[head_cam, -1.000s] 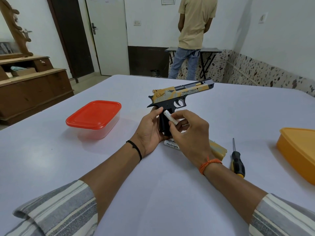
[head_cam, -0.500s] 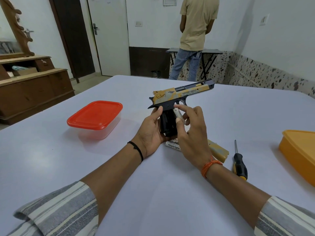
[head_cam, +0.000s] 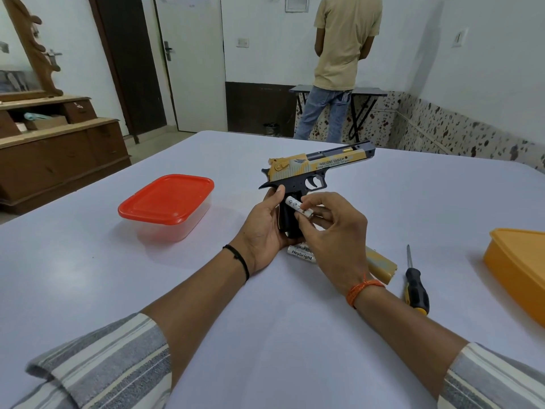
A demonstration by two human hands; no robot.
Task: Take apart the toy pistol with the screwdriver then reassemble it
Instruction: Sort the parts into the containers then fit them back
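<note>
left hand grips the toy pistol upright at frame centre, steadying its handle; right hand pinches a battery there, likely for the handle's battery slot.

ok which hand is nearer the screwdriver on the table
The right hand. It pinches a white battery by the pistol grip, and the screwdriver lies apart from it on the table beyond its wrist. The left hand grips the toy pistol farther away.
</note>
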